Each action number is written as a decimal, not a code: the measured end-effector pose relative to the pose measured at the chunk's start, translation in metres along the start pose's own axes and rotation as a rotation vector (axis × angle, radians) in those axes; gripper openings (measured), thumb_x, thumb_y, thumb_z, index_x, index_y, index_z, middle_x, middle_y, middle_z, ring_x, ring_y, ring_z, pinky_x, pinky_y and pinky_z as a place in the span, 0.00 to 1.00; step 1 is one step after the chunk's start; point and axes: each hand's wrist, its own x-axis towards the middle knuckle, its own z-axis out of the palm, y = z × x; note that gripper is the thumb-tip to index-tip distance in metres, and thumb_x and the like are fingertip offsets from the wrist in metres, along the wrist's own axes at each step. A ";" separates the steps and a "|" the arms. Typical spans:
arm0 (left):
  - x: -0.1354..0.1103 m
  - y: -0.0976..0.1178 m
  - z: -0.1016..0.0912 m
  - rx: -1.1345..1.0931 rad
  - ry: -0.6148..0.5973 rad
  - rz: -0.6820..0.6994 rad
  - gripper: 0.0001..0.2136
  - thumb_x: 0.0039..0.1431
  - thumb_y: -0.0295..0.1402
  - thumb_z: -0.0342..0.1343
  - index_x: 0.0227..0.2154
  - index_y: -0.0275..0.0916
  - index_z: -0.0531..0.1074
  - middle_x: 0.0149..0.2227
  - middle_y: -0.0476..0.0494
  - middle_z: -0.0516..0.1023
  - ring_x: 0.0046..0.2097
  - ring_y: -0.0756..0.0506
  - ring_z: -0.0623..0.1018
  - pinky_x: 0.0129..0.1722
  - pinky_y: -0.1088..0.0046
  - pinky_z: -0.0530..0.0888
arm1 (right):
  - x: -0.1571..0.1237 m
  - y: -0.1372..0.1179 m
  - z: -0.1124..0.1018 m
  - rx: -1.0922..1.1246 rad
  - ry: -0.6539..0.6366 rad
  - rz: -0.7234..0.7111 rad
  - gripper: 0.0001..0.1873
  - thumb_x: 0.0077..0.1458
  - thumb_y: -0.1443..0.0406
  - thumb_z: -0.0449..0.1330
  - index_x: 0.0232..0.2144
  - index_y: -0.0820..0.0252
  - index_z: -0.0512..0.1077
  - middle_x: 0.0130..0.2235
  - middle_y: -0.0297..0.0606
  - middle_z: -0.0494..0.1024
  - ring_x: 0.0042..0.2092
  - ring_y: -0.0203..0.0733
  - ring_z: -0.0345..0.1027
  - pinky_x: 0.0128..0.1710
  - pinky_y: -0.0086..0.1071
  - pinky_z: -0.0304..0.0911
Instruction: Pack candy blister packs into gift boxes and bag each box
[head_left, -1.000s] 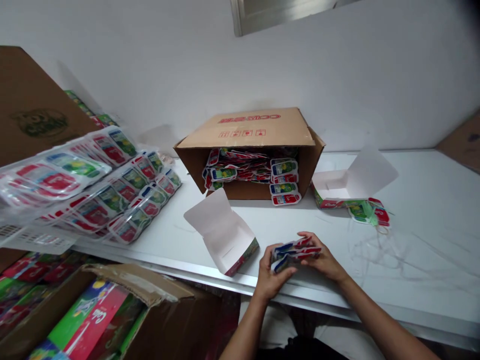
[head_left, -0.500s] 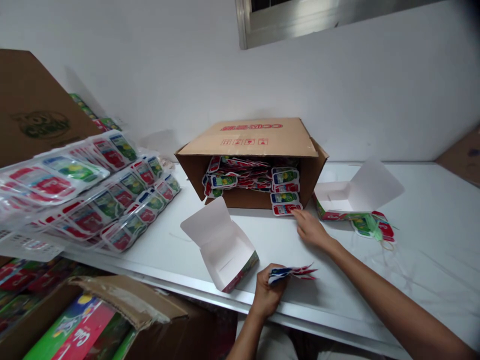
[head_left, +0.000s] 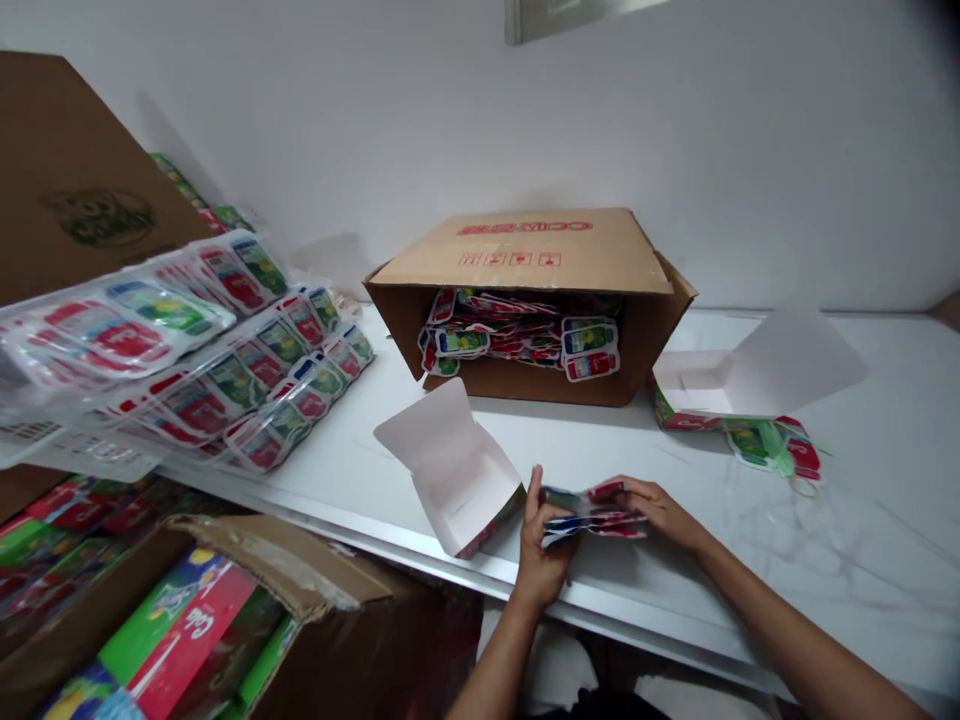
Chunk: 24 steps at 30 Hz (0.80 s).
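Near the table's front edge, my left hand (head_left: 543,562) grips a small stack of candy packets (head_left: 596,524), its thumb raised at the stack's side. My right hand (head_left: 666,512) pinches the right end of a red and green packet lying at the top of that stack. Just left of the hands, a small display box (head_left: 466,495) stands with its white lid open. Behind them, a brown carton (head_left: 525,388) lies with its open side towards me, filled with bottle-shaped packets (head_left: 591,350) in red and green.
A second open display box (head_left: 697,400) is at the right, with packets and a green strip (head_left: 777,450) before it. Clear-wrapped rows of packets (head_left: 247,375) cover the table's left. Below the table edge, another carton (head_left: 300,575) holds printed boxes (head_left: 187,630).
My right hand has come back from the brown carton to the stack, bringing a packet from the carton's right front. My left hand keeps its grip. The view has shifted slightly.
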 end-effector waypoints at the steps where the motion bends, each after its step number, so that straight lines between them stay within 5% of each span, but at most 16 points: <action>1: 0.000 -0.002 0.000 -0.012 -0.017 -0.001 0.04 0.49 0.28 0.64 0.30 0.38 0.76 0.57 0.35 0.69 0.62 0.35 0.66 0.59 0.56 0.64 | -0.011 0.001 0.005 0.109 -0.024 0.035 0.22 0.60 0.52 0.52 0.46 0.57 0.77 0.44 0.42 0.81 0.47 0.52 0.73 0.50 0.45 0.66; 5: -0.005 -0.009 0.005 -0.081 -0.006 -0.008 0.13 0.53 0.30 0.61 0.42 0.40 0.71 0.46 0.40 0.76 0.49 0.40 0.77 0.51 0.59 0.72 | -0.032 0.012 0.019 0.352 0.020 -0.013 0.40 0.55 0.37 0.46 0.54 0.58 0.70 0.52 0.48 0.76 0.55 0.56 0.68 0.56 0.49 0.61; 9: -0.006 -0.010 0.008 -0.193 0.057 -0.113 0.38 0.51 0.29 0.64 0.61 0.46 0.51 0.50 0.42 0.74 0.47 0.45 0.78 0.49 0.65 0.73 | -0.034 0.014 0.033 0.175 0.093 -0.014 0.42 0.46 0.44 0.65 0.58 0.57 0.63 0.56 0.47 0.72 0.57 0.54 0.65 0.59 0.47 0.57; 13: -0.001 -0.006 0.001 -0.125 -0.010 -0.156 0.26 0.45 0.30 0.68 0.49 0.39 0.68 0.49 0.40 0.75 0.50 0.42 0.76 0.51 0.66 0.71 | -0.035 0.002 0.036 0.100 0.092 -0.009 0.23 0.55 0.51 0.61 0.49 0.56 0.69 0.48 0.44 0.78 0.49 0.50 0.72 0.54 0.44 0.64; 16: 0.001 -0.004 -0.004 -0.116 -0.054 -0.182 0.16 0.45 0.32 0.68 0.36 0.36 0.72 0.39 0.43 0.79 0.41 0.43 0.78 0.42 0.69 0.74 | -0.029 -0.005 0.014 0.119 -0.145 -0.043 0.27 0.54 0.48 0.61 0.51 0.55 0.69 0.50 0.43 0.76 0.52 0.52 0.70 0.54 0.44 0.64; 18: 0.000 -0.002 -0.004 -0.126 -0.083 -0.202 0.13 0.46 0.34 0.68 0.32 0.36 0.71 0.31 0.47 0.78 0.33 0.46 0.77 0.34 0.73 0.72 | -0.008 -0.011 -0.009 0.128 -0.236 -0.079 0.34 0.56 0.42 0.53 0.56 0.56 0.66 0.55 0.46 0.73 0.56 0.53 0.67 0.56 0.46 0.62; 20: -0.002 0.000 -0.002 -0.095 -0.099 -0.171 0.12 0.48 0.35 0.67 0.31 0.37 0.70 0.27 0.49 0.76 0.29 0.48 0.74 0.30 0.75 0.70 | 0.029 -0.018 -0.032 -0.038 -0.108 -0.101 0.40 0.59 0.39 0.41 0.60 0.58 0.61 0.61 0.49 0.66 0.60 0.54 0.62 0.58 0.47 0.59; 23: -0.005 0.003 0.001 -0.030 -0.130 -0.073 0.08 0.54 0.35 0.62 0.31 0.37 0.70 0.28 0.49 0.75 0.30 0.49 0.73 0.32 0.75 0.69 | 0.104 -0.029 -0.056 -0.747 0.221 -0.003 0.49 0.53 0.39 0.51 0.66 0.65 0.50 0.67 0.55 0.53 0.67 0.58 0.46 0.63 0.48 0.49; 24: -0.005 0.004 0.002 -0.019 -0.138 -0.044 0.07 0.56 0.35 0.61 0.32 0.37 0.70 0.29 0.48 0.75 0.31 0.48 0.73 0.33 0.75 0.70 | 0.128 -0.031 -0.060 -0.827 0.266 0.010 0.54 0.49 0.40 0.57 0.66 0.68 0.48 0.68 0.57 0.48 0.68 0.62 0.39 0.64 0.51 0.44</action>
